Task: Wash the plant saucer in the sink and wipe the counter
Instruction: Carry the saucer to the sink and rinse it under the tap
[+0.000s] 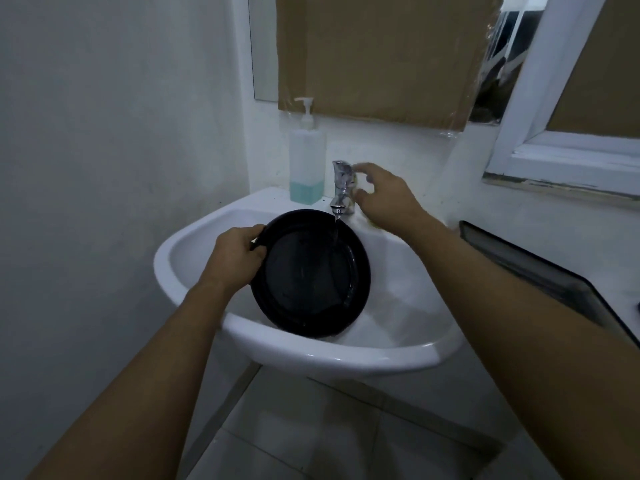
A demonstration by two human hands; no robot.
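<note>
My left hand (235, 256) grips the left rim of the round black plant saucer (311, 282) and holds it tilted inside the white sink (398, 355). A thin stream of water runs from the chrome tap (342, 187) onto the saucer's upper right part. Just right of the tap is my right hand (381, 199), blurred, with forefinger and thumb spread in a loose C beside the tap's handle and nothing held. The white counter (595, 251) with a dark edge strip lies to the right of the sink.
A clear pump bottle (307, 157) with a little blue-green soap stands on the sink's back rim, left of the tap. Something yellowish (373, 223) shows on the rim under my right wrist. Cardboard covers the mirror above. A white window frame is at the right, a wall at the left.
</note>
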